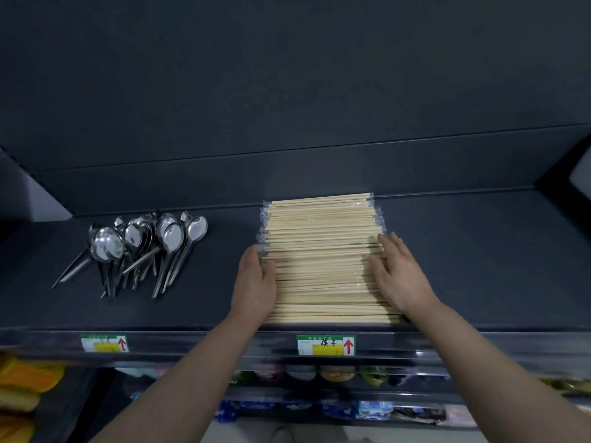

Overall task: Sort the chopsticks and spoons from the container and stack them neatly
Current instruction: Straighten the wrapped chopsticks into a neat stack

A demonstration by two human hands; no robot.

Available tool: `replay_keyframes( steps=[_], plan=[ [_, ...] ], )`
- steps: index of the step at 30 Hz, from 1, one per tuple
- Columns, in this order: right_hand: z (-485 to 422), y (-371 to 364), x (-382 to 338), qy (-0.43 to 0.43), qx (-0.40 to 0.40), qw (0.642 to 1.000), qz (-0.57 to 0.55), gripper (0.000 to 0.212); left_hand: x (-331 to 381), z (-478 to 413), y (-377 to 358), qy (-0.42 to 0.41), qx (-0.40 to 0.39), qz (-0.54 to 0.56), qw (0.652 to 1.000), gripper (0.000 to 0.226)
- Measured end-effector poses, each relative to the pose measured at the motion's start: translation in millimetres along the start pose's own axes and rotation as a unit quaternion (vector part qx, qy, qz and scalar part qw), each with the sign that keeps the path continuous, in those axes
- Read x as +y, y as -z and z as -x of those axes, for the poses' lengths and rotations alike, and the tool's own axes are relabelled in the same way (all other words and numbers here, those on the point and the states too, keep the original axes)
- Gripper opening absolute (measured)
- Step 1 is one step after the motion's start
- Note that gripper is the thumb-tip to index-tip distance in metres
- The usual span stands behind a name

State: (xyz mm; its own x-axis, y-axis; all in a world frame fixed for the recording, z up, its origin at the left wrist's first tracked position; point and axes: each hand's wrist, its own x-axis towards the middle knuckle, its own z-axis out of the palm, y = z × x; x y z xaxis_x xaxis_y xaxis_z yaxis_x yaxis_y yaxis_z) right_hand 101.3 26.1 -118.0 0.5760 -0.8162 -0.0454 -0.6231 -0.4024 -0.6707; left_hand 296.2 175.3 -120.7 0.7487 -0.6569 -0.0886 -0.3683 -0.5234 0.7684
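A wide stack of pale wooden chopsticks (319, 251) in clear wrappers lies crosswise on the dark shelf (463, 266). My left hand (256, 282) presses flat against the stack's left ends, fingers together and pointing away from me. My right hand (396, 273) lies on the right ends, fingers slightly spread over the top sticks. Neither hand grips anything. To the left, a loose cluster of shiny metal spoons (144, 247) lies with bowls toward the back and handles fanned toward the front edge.
Two green and yellow price labels (326, 345) (105, 343) with red arrows sit on the shelf's front rail. Lower shelves hold packaged goods: orange packs (25, 388) at left, blue packs (367, 410) below. A dark back wall (287, 91) rises behind the shelf.
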Motion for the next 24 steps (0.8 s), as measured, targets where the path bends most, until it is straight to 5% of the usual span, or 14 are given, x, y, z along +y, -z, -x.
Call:
replay_keyframes(
  steps=[10,15,24],
  plan=[
    [-18.4,1.4,-5.3,0.004,-0.003,0.998,0.07,0.056,-0.8,-25.0,-0.1,0.008,0.011,0.01,1.0,0.04],
    [-49.4,11.1,-8.8,-0.035,-0.041,0.977,0.207,0.068,7.2,-59.6,6.7,0.033,-0.001,0.0,0.999,0.064],
    [-71.6,10.6,-25.8,-0.026,-0.084,0.981,0.171,0.068,12.7,-89.5,-8.9,0.004,-0.05,-0.017,0.999,0.06]
  ],
)
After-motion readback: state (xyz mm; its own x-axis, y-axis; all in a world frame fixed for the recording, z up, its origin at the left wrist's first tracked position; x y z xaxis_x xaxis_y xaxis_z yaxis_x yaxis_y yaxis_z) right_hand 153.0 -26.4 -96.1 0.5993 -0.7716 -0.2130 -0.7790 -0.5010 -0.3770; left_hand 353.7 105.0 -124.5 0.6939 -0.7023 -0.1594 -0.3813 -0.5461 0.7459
